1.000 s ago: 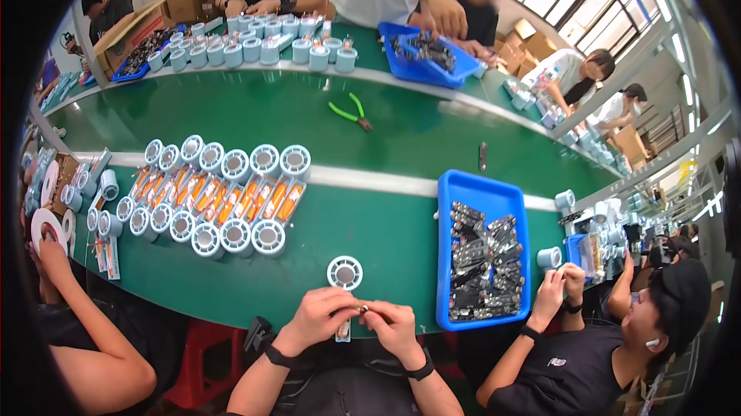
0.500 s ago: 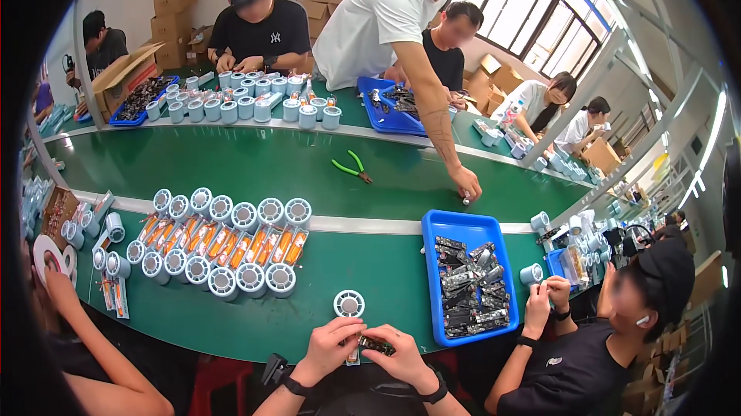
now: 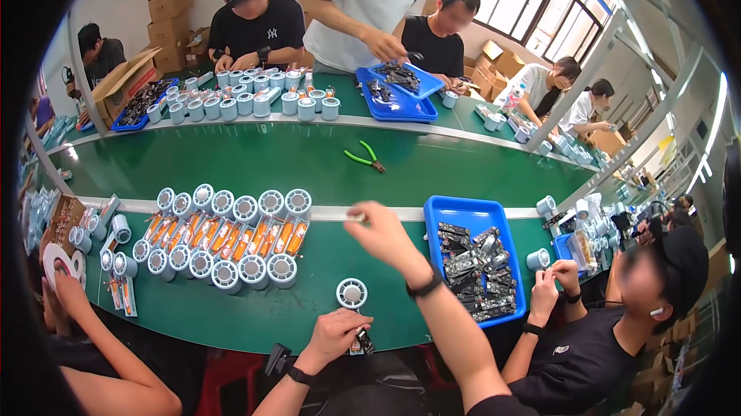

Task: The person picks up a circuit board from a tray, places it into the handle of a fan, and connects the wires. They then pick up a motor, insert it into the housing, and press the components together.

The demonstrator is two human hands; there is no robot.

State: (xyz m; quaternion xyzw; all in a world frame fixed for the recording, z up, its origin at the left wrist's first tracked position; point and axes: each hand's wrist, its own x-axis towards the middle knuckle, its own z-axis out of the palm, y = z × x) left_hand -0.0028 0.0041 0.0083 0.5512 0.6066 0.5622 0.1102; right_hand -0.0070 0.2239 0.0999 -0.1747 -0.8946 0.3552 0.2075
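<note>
My left hand [image 3: 340, 334] is closed on a small dark circuit board [image 3: 365, 340], low at the table's near edge. Just beyond it stands a pale blue round fan unit [image 3: 351, 293], its grille facing up. My right arm reaches forward over the table, and my right hand [image 3: 382, 235] hangs near the pale strip along the belt. Its thumb and forefinger curl toward each other around a small pale bit, too small to name. To the right of that arm lies a blue tray [image 3: 434, 219] holding many dark circuit boards [image 3: 478, 269].
Rows of fan units [image 3: 252, 271] with orange-wrapped parts [image 3: 243, 241] stand on the left. Green-handled pliers [image 3: 364, 157] lie on the green belt [image 3: 255, 161]. Co-workers sit close on both sides; a person in white [image 3: 370, 11] stands across, by blue trays [image 3: 401, 111].
My right hand has left the circuit board and reached forward over the table; my left hand keeps the board. The standing co-worker's arm has drawn back from the belt to the far trays.
</note>
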